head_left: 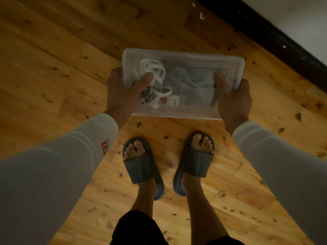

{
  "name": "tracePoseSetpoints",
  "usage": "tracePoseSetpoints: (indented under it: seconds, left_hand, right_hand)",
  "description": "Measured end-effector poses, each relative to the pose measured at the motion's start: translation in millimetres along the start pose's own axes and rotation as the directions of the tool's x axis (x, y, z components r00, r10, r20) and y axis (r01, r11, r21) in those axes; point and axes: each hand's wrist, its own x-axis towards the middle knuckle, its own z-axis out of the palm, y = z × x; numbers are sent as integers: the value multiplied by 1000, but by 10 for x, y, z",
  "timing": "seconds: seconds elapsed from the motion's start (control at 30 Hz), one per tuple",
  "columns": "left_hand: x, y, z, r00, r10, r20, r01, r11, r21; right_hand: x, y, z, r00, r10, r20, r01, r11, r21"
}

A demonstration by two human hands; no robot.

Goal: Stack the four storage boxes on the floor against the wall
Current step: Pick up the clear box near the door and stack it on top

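A clear plastic storage box (184, 68) with a lid is held in the air in front of me, above the floor. White cords and small items show through its lid. My left hand (122, 96) grips its left end, thumb on the lid. My right hand (233, 99) grips its right end, thumb also on top. No other storage box is in view.
Wooden plank floor (53, 68) spreads all around. A dark skirting board (276, 43) and the white wall (300, 18) run diagonally across the top right. My feet in grey slippers (141, 165) stand below the box.
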Motion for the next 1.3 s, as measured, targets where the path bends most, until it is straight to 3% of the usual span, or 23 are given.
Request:
tracePoseSetpoints:
  seconds: [0.33, 0.63, 0.87, 1.3]
  left_hand:
    - [-36, 58, -19, 1000, -2, -1, 2, 997, 71]
    - [-404, 316, -181, 999, -49, -5, 49, 999, -23]
    - [-793, 722, -372, 994, -105, 16, 105, 992, -76]
    - [-1968, 1713, -842, 997, -68, 37, 71, 994, -78]
  right_hand:
    - [-39, -32, -66, 1000, 27, 15, -27, 999, 24]
    - [-225, -254, -411, 999, 12, 36, -12, 1000, 2]
    - [-429, -538, -900, 999, -12, 51, 13, 1000, -9]
    - [-1269, -1025, -2131, 1000, -2, 22, 2, 1000, -16]
